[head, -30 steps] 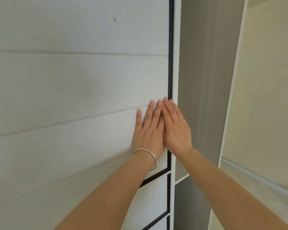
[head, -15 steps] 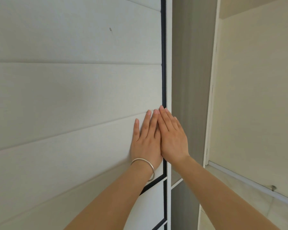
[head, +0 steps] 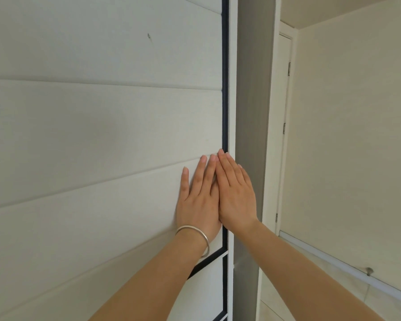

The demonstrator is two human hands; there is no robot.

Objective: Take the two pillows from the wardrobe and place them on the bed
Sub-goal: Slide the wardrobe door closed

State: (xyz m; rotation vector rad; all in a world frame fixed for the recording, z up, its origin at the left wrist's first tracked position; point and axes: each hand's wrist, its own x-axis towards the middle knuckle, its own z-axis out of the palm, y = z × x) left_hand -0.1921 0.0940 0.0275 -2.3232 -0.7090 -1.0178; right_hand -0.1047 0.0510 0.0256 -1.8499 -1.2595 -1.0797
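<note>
Your left hand (head: pixel 198 200) and right hand (head: pixel 237 195) lie flat, ungripping, on the door (head: pixel 102 135) edge, likely for sliding purchase.

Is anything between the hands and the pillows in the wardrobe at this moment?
Yes. The white sliding wardrobe door stands in the way: the left hand and right hand lie flat on it near its dark-trimmed right edge. No pillow is in view.

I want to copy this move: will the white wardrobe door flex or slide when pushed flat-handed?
The wardrobe door looks like a rigid panel, so it likely slides sideways. Left hand and right hand press flat, with no handle visible; palms may slip.
</note>
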